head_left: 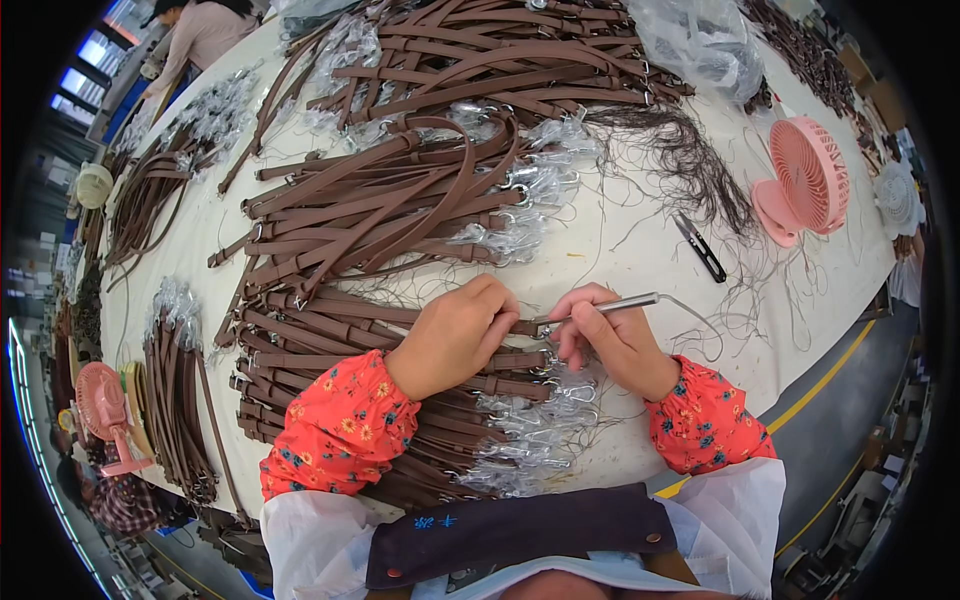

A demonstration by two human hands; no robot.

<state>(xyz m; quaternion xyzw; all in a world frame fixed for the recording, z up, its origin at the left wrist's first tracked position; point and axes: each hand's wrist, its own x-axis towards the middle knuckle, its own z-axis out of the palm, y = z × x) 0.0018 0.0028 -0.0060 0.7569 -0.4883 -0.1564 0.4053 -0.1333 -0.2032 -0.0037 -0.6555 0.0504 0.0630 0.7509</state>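
Note:
Near the middle of the table, my left hand (455, 332) is closed on the end of a brown strap (524, 327). My right hand (612, 338) pinches a thin silver pen-shaped tool (630, 301), with a thin grey cord trailing from its rear. The tool's front points at the strap end, but I cannot make out whether they touch. Under and beside my left hand lies a row of brown straps (340, 335), many with metal clasps wrapped in clear plastic (530, 430). A looped heap of brown straps (385, 200) lies just beyond.
Black-handled thread snips (702, 248) lie right of my hands, near loose dark threads (690, 160). A pink fan (808, 180) stands at the right; another pink fan (105, 415) is at far left. More straps (178, 410) lie left. Another person (205, 35) sits at upper left.

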